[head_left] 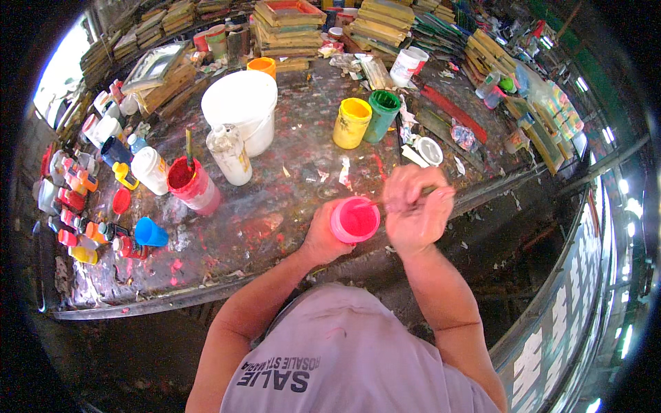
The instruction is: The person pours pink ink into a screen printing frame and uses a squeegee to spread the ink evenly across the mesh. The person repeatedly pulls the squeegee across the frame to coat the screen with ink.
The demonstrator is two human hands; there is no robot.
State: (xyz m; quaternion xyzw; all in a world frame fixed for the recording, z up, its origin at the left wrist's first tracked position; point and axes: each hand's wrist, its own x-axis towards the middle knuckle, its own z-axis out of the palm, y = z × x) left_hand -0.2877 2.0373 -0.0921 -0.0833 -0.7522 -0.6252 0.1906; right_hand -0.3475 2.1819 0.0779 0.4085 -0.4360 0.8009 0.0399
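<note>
Bright pink paint fills a small pot at the front edge of the stained work table. My left hand is wrapped round the pot from the left. Just to its right, my right hand grips a thin stick that reaches into the paint; the hand is slightly smeared. Behind and left stand a red paint bucket with a stick in it and a white bottle. A yellow pot and a green pot stand beyond my hands.
A white bucket stands at centre back. Several small paint containers and a blue cup crowd the left side. Stacked wooden frames line the back. A round white lid lies near paper scraps, right of centre.
</note>
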